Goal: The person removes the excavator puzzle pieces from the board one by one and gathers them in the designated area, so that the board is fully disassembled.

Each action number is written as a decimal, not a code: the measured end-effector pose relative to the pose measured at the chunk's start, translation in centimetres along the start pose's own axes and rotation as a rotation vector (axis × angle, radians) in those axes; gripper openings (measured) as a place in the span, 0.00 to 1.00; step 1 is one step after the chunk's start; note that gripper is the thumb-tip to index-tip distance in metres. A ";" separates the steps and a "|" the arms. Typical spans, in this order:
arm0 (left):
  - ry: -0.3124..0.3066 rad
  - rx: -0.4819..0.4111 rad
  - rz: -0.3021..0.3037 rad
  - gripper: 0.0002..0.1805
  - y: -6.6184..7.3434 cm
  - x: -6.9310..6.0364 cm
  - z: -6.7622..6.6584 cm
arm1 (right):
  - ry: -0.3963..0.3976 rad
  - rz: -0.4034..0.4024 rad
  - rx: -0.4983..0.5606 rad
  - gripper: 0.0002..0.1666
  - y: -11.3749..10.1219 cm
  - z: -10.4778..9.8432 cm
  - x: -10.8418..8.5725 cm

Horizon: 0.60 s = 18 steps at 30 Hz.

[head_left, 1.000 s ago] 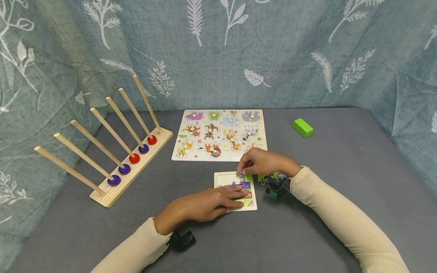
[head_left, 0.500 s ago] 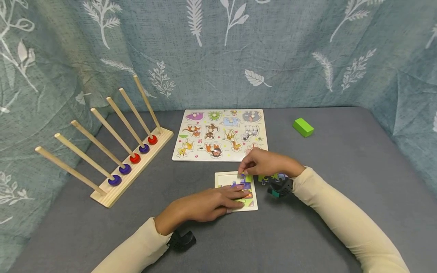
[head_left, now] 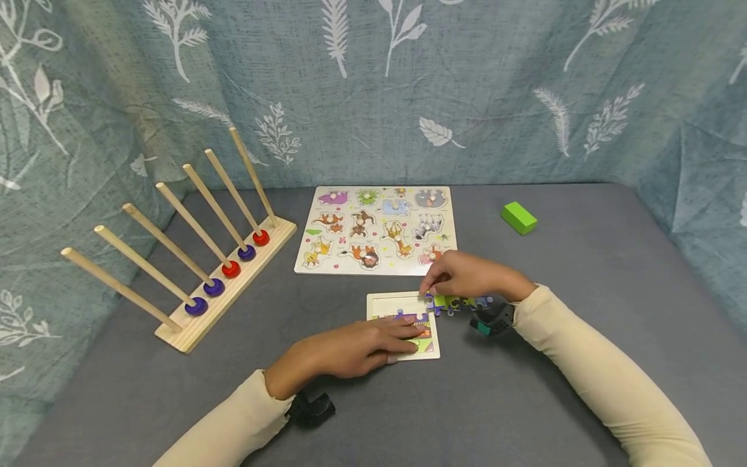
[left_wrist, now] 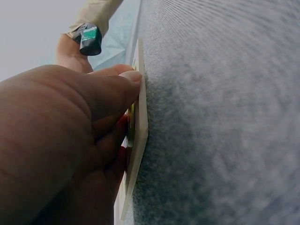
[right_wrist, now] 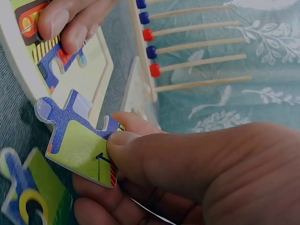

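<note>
My left hand [head_left: 356, 350] rests on the small wooden puzzle tray [head_left: 390, 303], its fingers spread over the fitted pieces in the lower part. In the left wrist view, the thumb [left_wrist: 130, 76] touches the edge of the tray. Between thumb and fingers, my right hand [head_left: 469, 275] pinches a green and purple jigsaw piece [right_wrist: 77, 136] by one side, just off the tray's upper right edge. Below it in the right wrist view lies a loose jigsaw piece [right_wrist: 35, 185]. More loose pieces [head_left: 467, 303] lie partly hidden under the right hand and wrist.
Behind the tray lies a large animal peg puzzle [head_left: 376, 241]. To the left stands a wooden rack [head_left: 192, 337] with upright dowels and red and purple beads. A green block [head_left: 518, 218] sits at the back right. A patterned curtain [head_left: 373, 117] hangs behind the table.
My right hand has drawn the jigsaw piece rightward, from the tray's upper right corner to just beyond its edge. The left hand stays in place on the tray.
</note>
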<state>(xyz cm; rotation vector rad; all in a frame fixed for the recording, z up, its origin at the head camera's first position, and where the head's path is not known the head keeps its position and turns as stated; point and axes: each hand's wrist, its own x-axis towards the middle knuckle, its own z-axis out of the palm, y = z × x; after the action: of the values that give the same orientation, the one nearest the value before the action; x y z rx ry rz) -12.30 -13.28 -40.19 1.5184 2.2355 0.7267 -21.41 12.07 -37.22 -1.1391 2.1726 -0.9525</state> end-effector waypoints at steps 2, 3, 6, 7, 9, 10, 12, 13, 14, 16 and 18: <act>0.001 -0.010 -0.005 0.22 0.0 0.0 0.0 | 0.001 0.000 0.011 0.12 0.1 -0.2 -0.3; 0.001 -0.007 -0.005 0.22 0.0 0.0 0.0 | 0.004 -0.002 0.014 0.12 0.1 -0.4 -0.5; 0.000 -0.005 -0.011 0.22 -0.1 0.0 0.0 | 0.011 0.009 0.019 0.11 0.3 -0.7 -1.0; -0.002 -0.009 -0.018 0.22 -0.1 0.0 0.0 | 0.013 0.015 0.018 0.11 0.4 -0.8 -1.1; -0.008 -0.014 -0.029 0.22 -0.2 0.0 0.0 | 0.018 0.025 0.010 0.11 0.5 -1.0 -1.4; -0.011 -0.021 -0.034 0.22 -0.2 0.0 -0.1 | 0.018 0.028 0.007 0.11 0.6 -1.0 -1.5; -0.017 -0.029 -0.042 0.22 -0.2 0.0 -0.1 | 0.020 0.034 0.000 0.11 0.7 -1.1 -1.8; -0.018 -0.028 -0.044 0.22 -0.1 0.0 -0.1 | 0.022 0.033 -0.003 0.10 0.7 -1.2 -1.9; -0.019 -0.027 -0.045 0.22 -0.1 0.0 -0.1 | 0.023 0.032 -0.006 0.10 0.8 -1.2 -2.0; -0.020 -0.026 -0.049 0.22 0.0 -0.1 -0.1 | 0.027 0.029 -0.011 0.10 0.9 -1.3 -2.2; -0.021 -0.027 -0.054 0.22 0.0 -0.1 -0.1 | 0.032 0.032 -0.011 0.11 1.0 -1.5 -2.4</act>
<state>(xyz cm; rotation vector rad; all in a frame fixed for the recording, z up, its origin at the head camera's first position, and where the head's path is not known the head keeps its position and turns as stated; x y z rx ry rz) -12.29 -13.41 -40.11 1.4410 2.2328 0.7196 -21.64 15.04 -36.81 -1.0978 2.2174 -0.9526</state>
